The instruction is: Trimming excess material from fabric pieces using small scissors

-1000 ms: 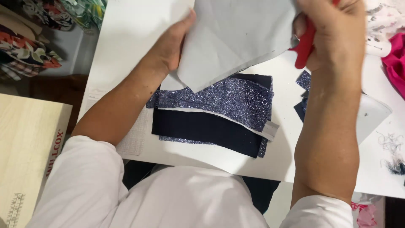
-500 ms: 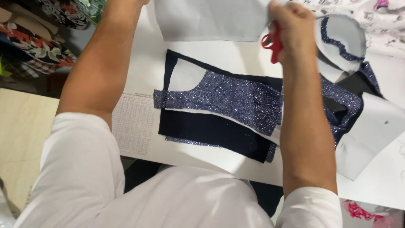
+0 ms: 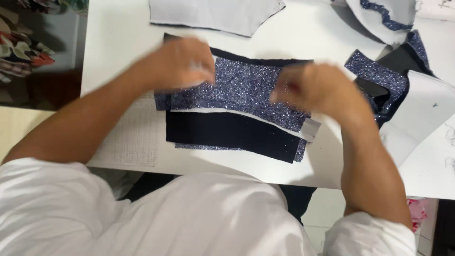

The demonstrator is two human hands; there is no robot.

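A stack of cut fabric pieces lies on the white table: glittery navy fabric on top, plain dark navy fabric below it, with a white lining edge between. My left hand rests blurred on the stack's upper left corner. My right hand hovers blurred over its right end. Whether either hand grips the cloth is unclear from the motion blur. A pale grey fabric piece lies flat at the table's far edge.
More glittery navy and white cut pieces are heaped at the right. A gridded white sheet lies under the stack's left side. Patterned cloth sits off the table at the left. The table's near edge is at my waist.
The pale grey piece I held up has been laid down at the far edge. Both hands came down onto the navy stack, and the red scissors are no longer seen in my right hand.
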